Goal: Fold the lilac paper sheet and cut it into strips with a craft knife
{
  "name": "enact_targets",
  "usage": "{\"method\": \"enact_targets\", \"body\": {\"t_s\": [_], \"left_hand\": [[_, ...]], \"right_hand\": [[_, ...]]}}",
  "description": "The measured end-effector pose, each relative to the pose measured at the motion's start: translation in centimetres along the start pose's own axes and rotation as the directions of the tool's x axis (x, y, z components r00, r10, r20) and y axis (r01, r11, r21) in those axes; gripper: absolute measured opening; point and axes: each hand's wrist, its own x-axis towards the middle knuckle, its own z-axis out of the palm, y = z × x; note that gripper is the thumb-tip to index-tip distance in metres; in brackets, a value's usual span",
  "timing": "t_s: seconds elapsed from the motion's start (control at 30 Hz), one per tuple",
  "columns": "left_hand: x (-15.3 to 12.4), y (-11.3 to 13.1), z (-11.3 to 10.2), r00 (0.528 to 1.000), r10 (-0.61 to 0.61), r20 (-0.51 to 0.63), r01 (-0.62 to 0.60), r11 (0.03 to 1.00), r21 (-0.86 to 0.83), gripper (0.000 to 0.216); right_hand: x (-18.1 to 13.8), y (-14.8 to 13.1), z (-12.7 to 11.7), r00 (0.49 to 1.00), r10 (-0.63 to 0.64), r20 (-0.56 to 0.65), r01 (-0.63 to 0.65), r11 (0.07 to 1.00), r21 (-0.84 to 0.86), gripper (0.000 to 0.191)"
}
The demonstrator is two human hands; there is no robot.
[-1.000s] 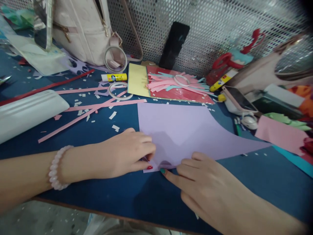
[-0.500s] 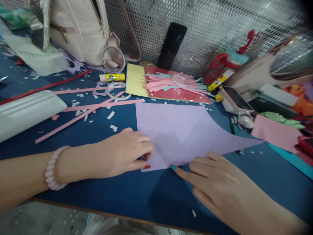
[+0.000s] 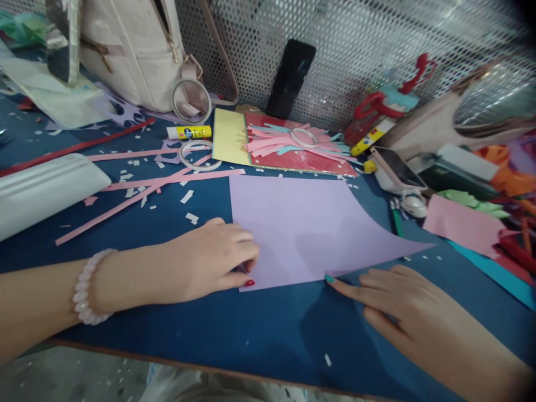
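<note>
A sheet of light purple paper (image 3: 288, 223) lies on the blue tabletop, its near edge folded over and its right part tapering to a raised point. My left hand (image 3: 221, 254), with a pink bead bracelet (image 3: 87, 287) at the wrist, grips the sheet's near left corner, fingers curled and thumb on the paper. Against the near folded edge presses the index fingertip of my right hand (image 3: 402, 307). That index finger is stretched out, the other fingers are loosely bent, and nothing is held in them.
Behind the sheet lie a glue stick (image 3: 189, 132), a roll of tape (image 3: 201, 155) and a red card (image 3: 301, 159) under pink and blue fringed paper. Pink strips (image 3: 146, 184) and white scraps are scattered leftward. A black phone (image 3: 291, 78) leans on the metal mesh.
My right index fingertip has slid rightward along the paper's near edge, pressing the fold. My left hand has stayed in place on the corner. The view has shifted slightly.
</note>
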Motion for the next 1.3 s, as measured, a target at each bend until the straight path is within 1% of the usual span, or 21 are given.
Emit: {"method": "enact_targets", "body": {"t_s": [0.17,0.33,0.47,0.57,0.63,0.7,0.77,0.83,0.9,0.97,1.03,1.13,1.3], "left_hand": [[0.0,0.1,-0.1,1.000,-0.001,0.004,0.001,1.000,-0.010,0.013],[0.0,0.3,-0.3,1.000,-0.008,0.014,0.008,1.000,-0.008,0.013],[0.1,0.3,-0.3,1.000,-0.009,0.007,0.009,1.000,-0.013,0.012],[0.1,0.3,-0.3,1.000,-0.010,0.009,0.010,1.000,-0.015,0.013],[0.2,0.3,-0.3,1.000,-0.005,0.016,0.006,1.000,-0.013,0.013],[0.2,0.2,-0.3,1.000,0.006,0.020,-0.006,1.000,-0.009,0.013],[0.2,0.2,-0.4,1.000,0.016,0.023,-0.016,1.000,-0.002,0.014],[0.2,0.2,-0.5,0.999,0.034,0.028,-0.034,0.999,0.002,0.015],[0.1,0.3,-0.5,0.998,0.060,0.035,-0.060,0.998,0.004,0.015],[0.0,0.3,-0.5,0.996,0.081,0.033,-0.081,0.997,-0.001,0.014],[-0.1,0.3,-0.5,0.996,0.083,0.021,-0.083,0.997,-0.011,0.011],[-0.1,0.2,-0.4,0.996,0.093,0.001,-0.093,0.996,-0.008,0.007],[-0.2,0.4,-0.3,0.989,0.145,0.002,-0.145,0.985,0.098,0.028]], "right_hand": [[-1.5,1.2,0.4,0.996,0.090,0.007,-0.090,0.994,0.062,0.038],[-2.9,2.4,1.0,0.990,0.140,0.030,-0.143,0.981,0.132,0.037],[-3.5,2.9,1.3,0.987,0.163,0.011,-0.163,0.977,0.141,0.037],[-3.3,2.7,1.0,0.992,0.126,-0.032,-0.122,0.987,0.108,0.035],[-2.9,2.5,0.8,0.989,0.105,-0.102,-0.097,0.992,0.074,0.030],[-2.4,2.5,0.8,0.979,0.105,-0.175,-0.097,0.994,0.051,0.025],[-1.7,2.7,0.9,0.975,0.106,-0.195,-0.097,0.994,0.056,0.020],[-0.9,3.3,1.2,0.985,0.115,-0.129,-0.102,0.990,0.100,0.018],[-0.1,3.9,1.3,0.993,0.122,0.002,-0.120,0.976,0.181,0.018],[0.7,4.4,1.4,0.985,0.105,0.139,-0.140,0.952,0.272,0.017],[1.4,4.8,1.3,0.973,0.074,0.218,-0.149,0.925,0.350,0.019],[2.0,4.9,1.3,0.967,0.062,0.249,-0.164,0.895,0.414,0.020],[2.3,4.9,1.3,0.955,0.107,0.275,-0.214,0.893,0.395,0.021]]}}
